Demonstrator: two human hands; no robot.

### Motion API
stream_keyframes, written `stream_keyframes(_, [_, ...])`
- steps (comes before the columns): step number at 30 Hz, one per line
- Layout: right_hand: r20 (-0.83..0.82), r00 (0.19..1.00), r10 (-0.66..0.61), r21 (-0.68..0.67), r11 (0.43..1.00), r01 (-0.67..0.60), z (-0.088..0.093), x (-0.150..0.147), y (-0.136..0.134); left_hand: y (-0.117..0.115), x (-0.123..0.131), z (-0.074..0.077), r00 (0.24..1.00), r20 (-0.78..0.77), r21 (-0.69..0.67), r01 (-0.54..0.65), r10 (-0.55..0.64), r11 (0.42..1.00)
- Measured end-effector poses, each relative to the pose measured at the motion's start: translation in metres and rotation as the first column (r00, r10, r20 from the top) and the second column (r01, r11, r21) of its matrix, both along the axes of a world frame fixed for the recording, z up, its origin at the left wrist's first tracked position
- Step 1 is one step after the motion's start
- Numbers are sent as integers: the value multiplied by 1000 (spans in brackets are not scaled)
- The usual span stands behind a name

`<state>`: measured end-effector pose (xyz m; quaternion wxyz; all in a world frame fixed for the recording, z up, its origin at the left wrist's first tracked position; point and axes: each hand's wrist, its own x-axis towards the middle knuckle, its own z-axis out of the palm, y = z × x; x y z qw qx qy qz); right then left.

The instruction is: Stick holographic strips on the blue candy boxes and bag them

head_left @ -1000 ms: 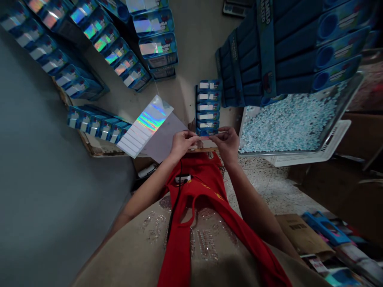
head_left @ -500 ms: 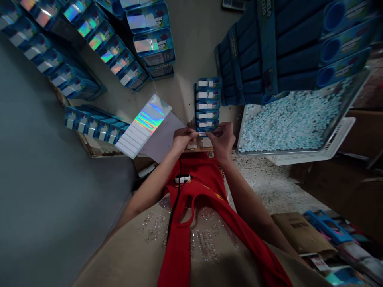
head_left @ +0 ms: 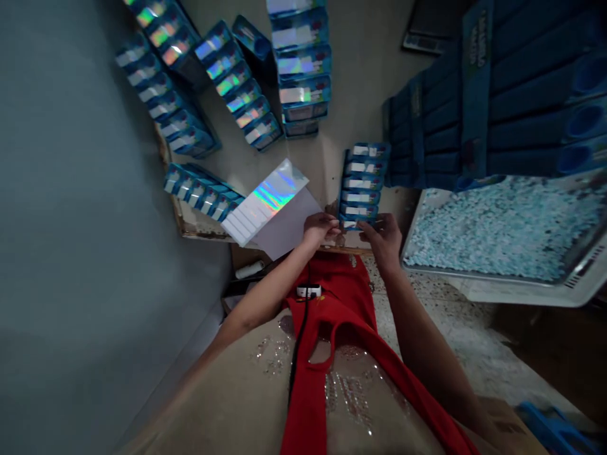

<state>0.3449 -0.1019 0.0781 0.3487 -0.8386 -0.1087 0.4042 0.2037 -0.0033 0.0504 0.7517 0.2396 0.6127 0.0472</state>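
Observation:
A short row of small blue candy boxes point(head_left: 363, 183) stands near the table's front edge, a white sticker along each one's top. My right hand point(head_left: 385, 240) grips the right end of the nearest box point(head_left: 349, 224), its thumb lying on that box's sticker. Just off the box's left end, my left hand point(head_left: 322, 229) is closed in a pinch; what sits between its fingertips, if anything, is too small to name. Left of it lies a sheet of shiny holographic stickers point(head_left: 265, 201), over a plain pale sheet point(head_left: 289, 227).
More rows of labelled blue boxes point(head_left: 239, 88) fill the left and back of the table. At right, a large stack of blue boxes point(head_left: 512, 95) rises beside a tray of small pale-blue pieces point(head_left: 502, 234). A dark device point(head_left: 427, 41) lies at the back. A wall point(head_left: 71, 253) borders the left.
The view has swung left, so everything sits further right in it. My left hand has drawn slightly away from the nearest box, while my right thumb has moved onto its sticker.

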Motion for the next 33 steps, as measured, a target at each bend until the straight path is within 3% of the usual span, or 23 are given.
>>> stream_keyframes(3, [52,980,192,-91,978,-187,7,14,-16,26,-25,38,986,-110,281,154,-127,947])
stream_keyframes(4, [100,964,247,-123,964,-235,11,19,-20,41,-40,51,970,-187,433,225,-157,873])
stream_keyframes(6, [268,910,318,-171,945,-280,22,23,-21,73,-77,72,887,-447,667,417,-116,617])
stream_keyframes(7, [359,873,330,-171,943,-286,29,20,-17,90,-96,77,829,-556,678,499,-67,540])
stream_keyframes(9, [477,818,320,-98,945,-312,43,4,1,117,-133,75,707,-706,603,639,-55,478])
stream_keyframes(11, [491,802,341,52,907,-417,51,-25,32,131,-158,64,635,-760,517,719,-137,465])
stream_keyframes(12, [479,787,389,125,857,-499,52,-42,51,134,-165,57,623,-763,496,736,-175,461])
stream_keyframes(15, [516,645,564,253,619,-744,42,-91,111,129,-171,46,652,-730,508,718,-206,475])
stream_keyframes(19, [553,430,713,160,416,-895,16,-131,167,118,-164,53,721,-646,516,656,-253,551])
stream_keyframes(23, [514,243,822,24,269,-963,2,-139,182,123,-165,57,763,-594,540,613,-255,576])
stream_keyframes(25, [518,192,834,-9,230,-973,0,-138,180,129,-168,53,778,-569,535,595,-265,600])
stream_keyframes(28, [533,153,832,-54,214,-975,-1,-138,175,137,-172,46,803,-516,518,570,-299,638])
stream_keyframes(33, [539,199,818,-19,248,-968,-5,-140,158,141,-176,39,847,-432,483,508,-311,713])
